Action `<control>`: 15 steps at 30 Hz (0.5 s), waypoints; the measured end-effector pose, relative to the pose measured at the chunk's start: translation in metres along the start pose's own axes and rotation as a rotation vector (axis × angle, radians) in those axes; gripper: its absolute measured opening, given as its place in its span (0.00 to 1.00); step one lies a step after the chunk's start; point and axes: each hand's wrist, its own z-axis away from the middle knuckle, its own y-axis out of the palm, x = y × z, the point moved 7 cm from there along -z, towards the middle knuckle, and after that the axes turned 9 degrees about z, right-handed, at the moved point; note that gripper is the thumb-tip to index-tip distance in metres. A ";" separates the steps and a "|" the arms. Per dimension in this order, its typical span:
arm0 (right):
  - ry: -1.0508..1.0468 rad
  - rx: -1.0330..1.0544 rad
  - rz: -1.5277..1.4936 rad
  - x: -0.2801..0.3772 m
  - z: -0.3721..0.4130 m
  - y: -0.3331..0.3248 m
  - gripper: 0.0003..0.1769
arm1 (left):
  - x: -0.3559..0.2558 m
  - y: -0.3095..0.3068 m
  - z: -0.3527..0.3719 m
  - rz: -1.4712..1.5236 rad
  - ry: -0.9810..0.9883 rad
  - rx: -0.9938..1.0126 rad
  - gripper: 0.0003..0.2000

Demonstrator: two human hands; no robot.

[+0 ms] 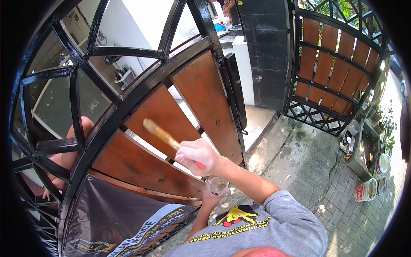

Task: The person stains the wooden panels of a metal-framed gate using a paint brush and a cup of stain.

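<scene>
My right hand (198, 156) is closed around a paintbrush (162, 134), the red end of its handle showing below my fist. Its pale bristles point up and left, overlapping a brown wooden slat (150, 107) of the black metal gate (99, 147). Lower down, my left hand (209, 200) grips a clear container (218, 185) with a little brownish liquid inside. The container sits close beside the lower end of the slats. Another slat (205, 98) stands to the right, and one (132, 158) lies to the left.
A dark printed banner (115, 214) hangs below the slats. Behind the gate bars is another person's bent limb (77, 137). A second slatted gate (334, 60) stands at the upper right. Paint buckets (366, 190) and a planter (364, 158) line the paved right side.
</scene>
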 end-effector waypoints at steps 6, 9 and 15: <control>0.319 -0.321 -0.123 -0.044 0.005 -0.013 0.17 | -0.002 -0.003 -0.007 -0.023 -0.033 0.026 0.37; 0.103 -0.232 -0.108 -0.021 0.001 0.000 0.18 | -0.001 -0.006 -0.003 -0.024 0.020 -0.009 0.36; 0.417 -0.560 -0.359 -0.056 0.020 -0.003 0.17 | 0.006 -0.012 -0.001 -0.043 0.006 0.008 0.36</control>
